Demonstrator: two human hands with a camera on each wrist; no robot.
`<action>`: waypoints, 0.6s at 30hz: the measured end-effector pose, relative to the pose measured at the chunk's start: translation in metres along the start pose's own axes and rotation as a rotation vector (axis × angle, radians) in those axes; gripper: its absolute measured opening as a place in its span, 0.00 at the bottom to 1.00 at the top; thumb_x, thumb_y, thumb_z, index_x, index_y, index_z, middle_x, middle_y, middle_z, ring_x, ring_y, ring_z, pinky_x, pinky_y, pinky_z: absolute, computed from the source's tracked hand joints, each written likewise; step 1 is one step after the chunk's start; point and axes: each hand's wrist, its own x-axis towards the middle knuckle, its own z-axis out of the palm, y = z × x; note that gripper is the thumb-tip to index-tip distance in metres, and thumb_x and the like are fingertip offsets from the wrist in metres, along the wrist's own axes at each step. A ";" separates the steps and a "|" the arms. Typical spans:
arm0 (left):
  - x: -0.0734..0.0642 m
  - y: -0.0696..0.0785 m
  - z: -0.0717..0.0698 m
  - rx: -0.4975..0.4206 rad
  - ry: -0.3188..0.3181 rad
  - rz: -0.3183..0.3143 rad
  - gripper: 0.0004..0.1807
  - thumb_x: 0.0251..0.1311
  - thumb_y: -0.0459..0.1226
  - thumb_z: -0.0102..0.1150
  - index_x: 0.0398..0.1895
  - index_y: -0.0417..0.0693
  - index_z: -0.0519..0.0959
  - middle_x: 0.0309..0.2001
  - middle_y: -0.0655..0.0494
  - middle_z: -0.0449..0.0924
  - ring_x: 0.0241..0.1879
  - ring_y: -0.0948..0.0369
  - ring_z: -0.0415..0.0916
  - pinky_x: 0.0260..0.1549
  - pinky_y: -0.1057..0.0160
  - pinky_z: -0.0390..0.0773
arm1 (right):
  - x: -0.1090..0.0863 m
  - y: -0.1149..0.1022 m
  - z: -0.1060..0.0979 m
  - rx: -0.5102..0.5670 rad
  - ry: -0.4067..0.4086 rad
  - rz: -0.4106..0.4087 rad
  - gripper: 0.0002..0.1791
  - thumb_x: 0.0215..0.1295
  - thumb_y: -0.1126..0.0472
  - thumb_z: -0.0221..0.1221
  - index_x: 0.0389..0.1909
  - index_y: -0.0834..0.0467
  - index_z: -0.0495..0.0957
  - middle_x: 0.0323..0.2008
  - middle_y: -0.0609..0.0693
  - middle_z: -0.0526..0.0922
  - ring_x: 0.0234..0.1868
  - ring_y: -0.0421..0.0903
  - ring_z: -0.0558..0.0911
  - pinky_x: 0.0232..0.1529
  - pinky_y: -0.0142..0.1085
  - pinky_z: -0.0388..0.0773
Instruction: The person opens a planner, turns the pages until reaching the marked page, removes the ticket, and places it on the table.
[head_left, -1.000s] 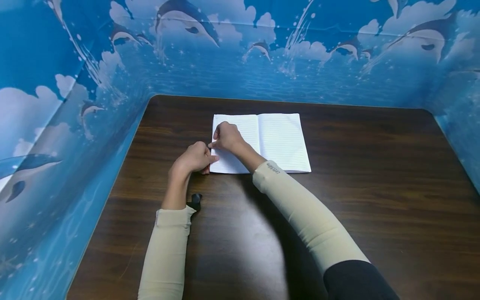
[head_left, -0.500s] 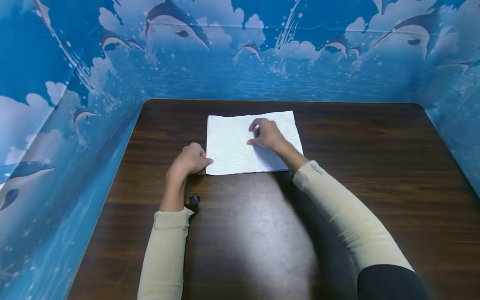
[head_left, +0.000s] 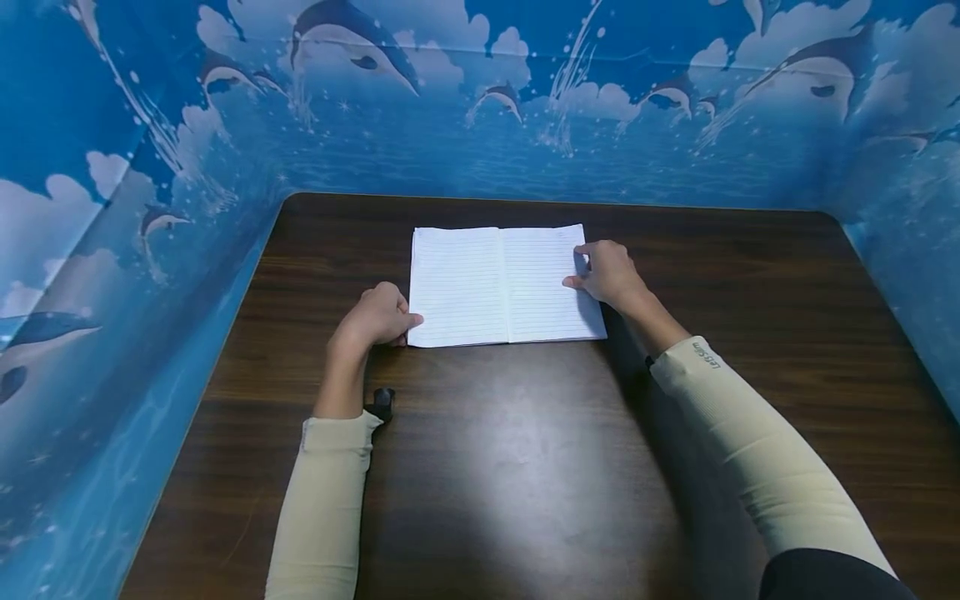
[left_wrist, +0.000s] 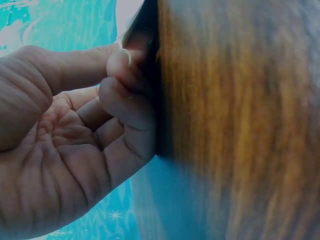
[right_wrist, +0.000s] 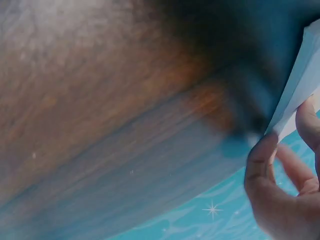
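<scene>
An open notebook (head_left: 465, 283) with white ruled pages lies on the dark wooden table. At its lower left corner my left hand (head_left: 377, 317) pinches the edge, thumb on the page and the other fingers curled beside it. The left wrist view shows that thumb and the curled fingers (left_wrist: 132, 115) close together at the paper's edge. Over the right page's outer edge is my right hand (head_left: 611, 273), thumb and forefinger apart and touching the paper. In the right wrist view two fingertips of the right hand (right_wrist: 285, 195) meet the notebook's edge (right_wrist: 295, 95).
The brown wood-grain table (head_left: 487, 450) extends in front of the notebook and to both sides. A blue sheet (head_left: 450, 158) printed with dolphins and clouds hangs behind and at the sides. A small black piece (head_left: 381, 404) sits at my left wrist.
My right hand has moved from the notebook's left edge across the middle to its right edge. A page appears to have turned over to the right. My left hand stays at the left corner.
</scene>
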 end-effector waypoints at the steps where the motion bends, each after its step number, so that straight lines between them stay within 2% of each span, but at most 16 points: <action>1: 0.000 0.000 0.000 -0.002 -0.001 0.003 0.29 0.80 0.38 0.58 0.13 0.43 0.77 0.17 0.51 0.82 0.18 0.59 0.73 0.28 0.61 0.73 | -0.001 -0.001 0.000 -0.005 0.001 0.010 0.39 0.72 0.55 0.71 0.77 0.66 0.69 0.62 0.67 0.79 0.54 0.58 0.76 0.55 0.50 0.78; 5: 0.001 -0.001 0.000 -0.003 0.002 0.006 0.29 0.80 0.38 0.58 0.13 0.44 0.76 0.17 0.51 0.82 0.18 0.59 0.73 0.29 0.61 0.73 | -0.003 -0.003 -0.002 -0.022 0.008 0.029 0.38 0.72 0.54 0.71 0.77 0.65 0.70 0.68 0.68 0.76 0.60 0.60 0.75 0.60 0.53 0.78; 11: 0.001 0.002 -0.001 -0.009 -0.006 -0.001 0.28 0.80 0.38 0.58 0.14 0.43 0.76 0.18 0.50 0.81 0.19 0.59 0.73 0.29 0.61 0.74 | -0.004 -0.002 -0.001 -0.013 0.029 0.022 0.35 0.71 0.55 0.72 0.75 0.60 0.73 0.68 0.68 0.76 0.64 0.60 0.75 0.63 0.55 0.78; 15: 0.002 0.002 0.000 -0.003 -0.008 -0.014 0.27 0.80 0.38 0.58 0.16 0.42 0.78 0.18 0.50 0.81 0.20 0.59 0.73 0.28 0.61 0.74 | -0.003 0.003 0.001 0.021 0.013 0.016 0.35 0.70 0.55 0.73 0.74 0.58 0.74 0.70 0.68 0.77 0.68 0.62 0.79 0.62 0.55 0.82; 18: 0.002 0.000 0.000 0.001 0.002 -0.012 0.25 0.80 0.38 0.59 0.18 0.40 0.80 0.18 0.50 0.81 0.20 0.59 0.73 0.27 0.62 0.73 | -0.003 0.005 0.002 0.058 0.006 0.015 0.34 0.70 0.56 0.73 0.74 0.57 0.75 0.70 0.67 0.78 0.66 0.61 0.81 0.60 0.54 0.83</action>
